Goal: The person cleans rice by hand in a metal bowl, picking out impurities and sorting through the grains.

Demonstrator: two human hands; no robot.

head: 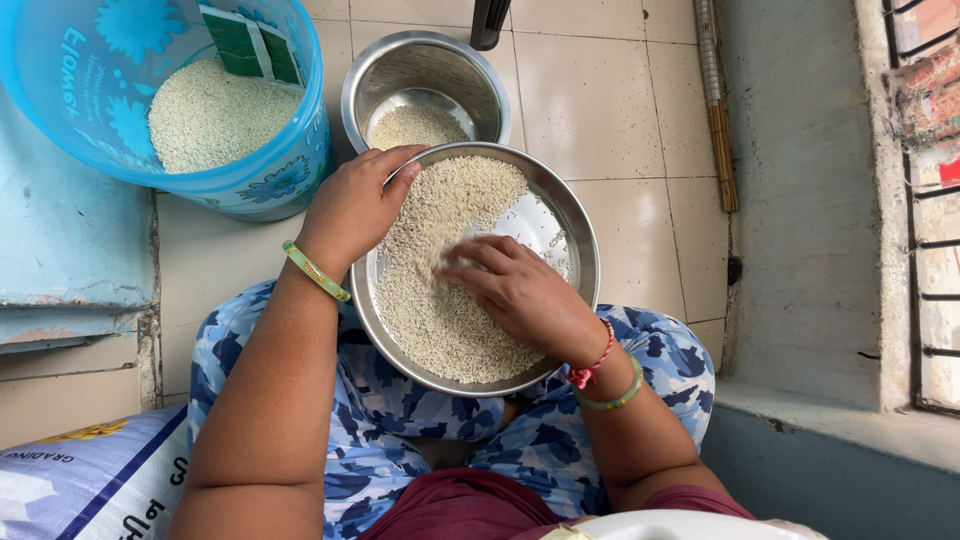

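A round steel plate (580, 235) full of white rice (430, 300) rests on my lap. My left hand (355, 205) grips its far left rim, fingers curled over the edge. On the rice near the plate's middle lies my right hand (515, 290), fingers spread and touching the grains. A bare shiny patch of the plate shows at the upper right.
A steel pot (480, 75) with some rice stands on the tiled floor just beyond the plate. A blue plastic tub (300, 150) holding rice and a green packet sits at the upper left. A printed sack (90, 480) lies at lower left. A wall ledge and window run along the right.
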